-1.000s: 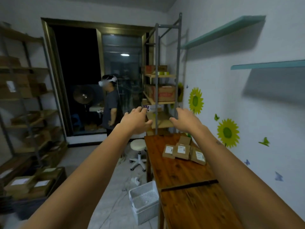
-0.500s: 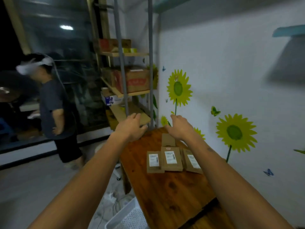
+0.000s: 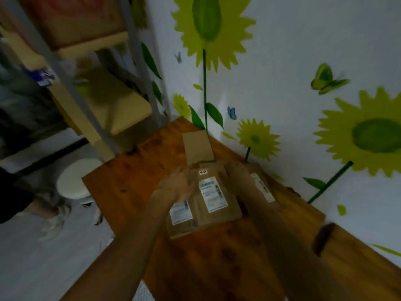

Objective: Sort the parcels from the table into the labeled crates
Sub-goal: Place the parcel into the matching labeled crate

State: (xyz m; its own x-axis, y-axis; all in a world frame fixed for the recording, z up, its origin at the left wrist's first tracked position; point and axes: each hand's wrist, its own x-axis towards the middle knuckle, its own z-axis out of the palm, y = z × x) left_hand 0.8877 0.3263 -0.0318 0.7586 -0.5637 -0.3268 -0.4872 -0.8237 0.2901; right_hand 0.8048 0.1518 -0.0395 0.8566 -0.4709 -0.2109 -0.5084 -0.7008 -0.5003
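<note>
Both hands brought down onto the parcel pile at the table's far corner.

A second ago the hands were raised in the air; now the left hand [image 3: 175, 187] and right hand [image 3: 237, 173] are laid at either side of the top parcel [image 3: 213, 194] on the table [image 3: 134, 170]. Through the blur, grip cannot be told. No parcel looks sorted; no crate is seen.

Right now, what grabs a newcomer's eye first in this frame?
The big yellow sunflower decals on the white wall, top and right. Then both hands, left hand and right hand, flanking the middle labeled parcel in a brown cluster on the wooden table, centre frame.
</note>
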